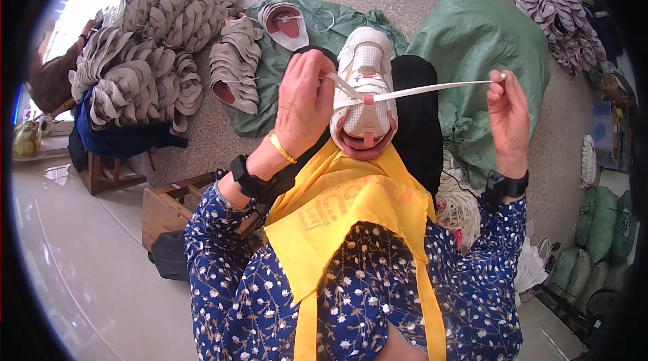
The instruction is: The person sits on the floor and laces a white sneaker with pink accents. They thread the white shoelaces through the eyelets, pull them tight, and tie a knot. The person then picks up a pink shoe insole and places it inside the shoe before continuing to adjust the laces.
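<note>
- On the far left, overlapping grey shoe uppers (182,13) lie heaped, a shorter row of uppers (236,64) beside them.
- Left of centre, the left hand (307,97), fingers curled tightly, grips a flat white shoelace (432,89).
- In the middle, on the person's lap, a white-and-beige sneaker (368,60) points its toe away; it has mesh panels, a coral loop crossed by the lace, and a pinkish collar above the yellow apron (344,205).
- Farther right, a large green sack (479,37) slumps, contents hidden.
- In front, the right hand (507,108) pinches the lace's end, drawn taut.
- Near right, bulging green bags (603,226) cluster, contents also hidden.
</note>
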